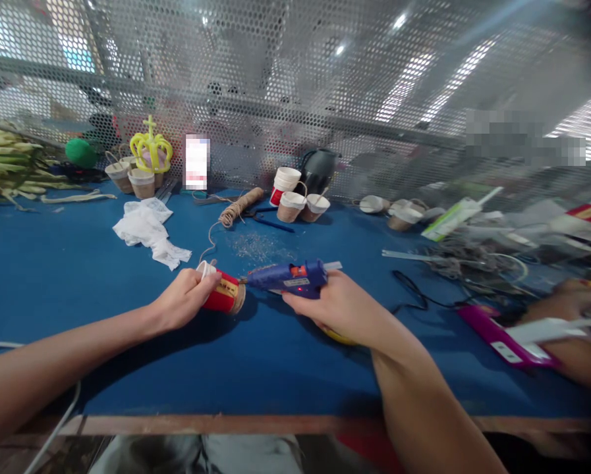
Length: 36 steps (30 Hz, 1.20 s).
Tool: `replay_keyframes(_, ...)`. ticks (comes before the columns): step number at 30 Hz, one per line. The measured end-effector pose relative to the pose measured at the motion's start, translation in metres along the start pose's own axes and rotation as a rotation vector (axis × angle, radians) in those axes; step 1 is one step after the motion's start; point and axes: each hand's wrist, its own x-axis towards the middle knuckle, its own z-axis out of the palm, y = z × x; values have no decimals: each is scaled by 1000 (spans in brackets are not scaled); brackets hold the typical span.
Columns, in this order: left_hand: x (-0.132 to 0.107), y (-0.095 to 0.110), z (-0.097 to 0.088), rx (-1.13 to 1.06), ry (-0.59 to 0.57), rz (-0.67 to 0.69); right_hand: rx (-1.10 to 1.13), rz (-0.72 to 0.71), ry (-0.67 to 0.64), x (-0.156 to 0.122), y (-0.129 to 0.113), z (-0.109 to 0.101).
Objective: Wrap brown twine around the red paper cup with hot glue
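My left hand is closed around a small red paper cup tilted on its side, its end wrapped with twine and facing right. In my right hand is a blue hot glue gun, with a clear glue stick poking out of its back and a small red light lit. The gun's nozzle is at the twine-wrapped end of the cup; whether they touch I cannot tell. A strand of twine runs from the cup up to a twine bundle lying behind it.
Crumpled white cloth lies left of the twine. Small cups stand at the back, and a yellow crown sits on others. At right are a purple power strip, a black cord and another person's blurred arm.
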Motion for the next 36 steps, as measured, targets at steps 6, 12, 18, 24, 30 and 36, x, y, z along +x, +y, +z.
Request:
replay_keyframes(6, -1, 2, 0, 13, 5, 23, -7, 6, 7, 2, -1, 1)
replay_keyframes(12, 1, 1, -1, -74, -10, -5, -64, -69, 24, -3, -5, -2)
replay_keyframes(18, 2, -1, -1, -114, -16, -4, -38, -64, -30, -9, -4, -1)
replay_keyframes(24, 2, -2, -1, -101, -5, 0, -23, -48, -45, -9, -2, 0)
replay_keyframes(30, 1, -7, -2, 1, 39, 127, -8, -18, -9, -8, -3, -4)
replay_keyframes(36, -2, -6, -4, 103, 65, 364, 101, 14, 13, -11, -3, -7)
